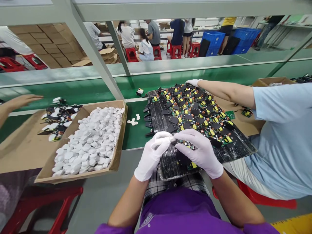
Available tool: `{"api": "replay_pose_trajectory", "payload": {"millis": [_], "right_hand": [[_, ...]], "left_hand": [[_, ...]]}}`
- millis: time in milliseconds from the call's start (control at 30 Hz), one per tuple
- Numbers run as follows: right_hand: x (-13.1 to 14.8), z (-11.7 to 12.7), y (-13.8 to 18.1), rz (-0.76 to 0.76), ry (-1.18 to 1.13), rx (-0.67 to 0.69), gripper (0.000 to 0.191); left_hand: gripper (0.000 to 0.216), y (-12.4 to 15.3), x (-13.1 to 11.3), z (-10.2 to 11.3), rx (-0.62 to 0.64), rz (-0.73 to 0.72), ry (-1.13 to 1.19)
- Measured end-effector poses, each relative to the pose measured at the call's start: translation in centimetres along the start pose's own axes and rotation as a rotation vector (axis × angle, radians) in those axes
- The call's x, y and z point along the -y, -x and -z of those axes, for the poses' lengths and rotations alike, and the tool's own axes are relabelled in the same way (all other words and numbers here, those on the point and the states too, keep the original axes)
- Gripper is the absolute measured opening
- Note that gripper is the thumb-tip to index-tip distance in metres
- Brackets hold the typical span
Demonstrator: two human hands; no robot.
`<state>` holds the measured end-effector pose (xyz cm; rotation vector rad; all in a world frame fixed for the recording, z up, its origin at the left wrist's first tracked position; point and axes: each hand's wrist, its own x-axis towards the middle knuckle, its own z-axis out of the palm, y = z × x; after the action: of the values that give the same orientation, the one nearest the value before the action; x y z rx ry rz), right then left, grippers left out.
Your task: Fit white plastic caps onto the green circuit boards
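Pinching a small white disc between them, the gloved left hand and right hand meet over the near edge of the black tray. Under the right hand sits what seems a small circuit board. Left of the tray, a cardboard box holds white discs; a co-worker's gloved hand touches the tray's far edge.

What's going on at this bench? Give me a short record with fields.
left hand: gloved, pinching a small white disc
right hand: gloved, touching the same disc and a small circuit board
black tray: heaped with circuit boards
cardboard box: full of white discs, to the left
co-worker's gloved hand: at the tray's far edge
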<state>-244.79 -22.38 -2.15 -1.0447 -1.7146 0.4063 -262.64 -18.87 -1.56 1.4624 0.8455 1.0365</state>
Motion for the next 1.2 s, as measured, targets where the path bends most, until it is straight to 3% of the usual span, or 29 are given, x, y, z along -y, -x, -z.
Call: {"api": "replay_pose_trajectory", "payload": {"millis": [133,267,367,467,633,767,833,967,1100,1200], "right_hand": [[0.1,-0.2,0.0,-0.001,-0.053,-0.104,0.003],[-0.2,-0.1,0.1,-0.115,-0.115,-0.191,0.009],[-0.2,0.1,0.0,-0.096,-0.078,-0.121,0.002],[0.0,0.0,-0.3,0.001,-0.026,-0.035,0.007],[-0.1,-0.2,-0.3,0.056,0.015,-0.067,0.007],[-0.1,0.3,-0.1,-0.106,-0.052,-0.173,0.012],[0.0,0.5,-0.1,-0.138,-0.065,-0.162,0.012],[0.2,0.4,0.0,-0.113,-0.072,-0.051,0.010],[0.2,0.2,0.2,-0.216,-0.118,0.042,0.019],[0.1,0.3,0.5,-0.332,-0.274,0.036,0.022]], "left_hand": [[0.020,0.2,-0.2,0.0,0.047,0.037,-0.024],[0.023,0.3,0.9,0.6,-0.022,-0.013,-0.005],[0.022,0.3,1.3,0.9,-0.009,-0.006,0.041],[0.020,0.3,1.0,0.6,0.040,0.036,0.062],[0.021,0.4,1.1,0.4,0.062,0.056,0.058],[0.025,0.3,2.2,0.9,-0.150,0.059,0.197],[0.033,0.2,2.3,0.9,-0.172,0.012,0.226],[0.061,-0.3,1.1,0.4,0.148,-0.218,-0.082],[0.017,-0.7,0.2,0.4,0.105,-0.465,-0.467],[0.006,-0.6,0.6,1.2,0.043,-0.444,-0.500]]}}
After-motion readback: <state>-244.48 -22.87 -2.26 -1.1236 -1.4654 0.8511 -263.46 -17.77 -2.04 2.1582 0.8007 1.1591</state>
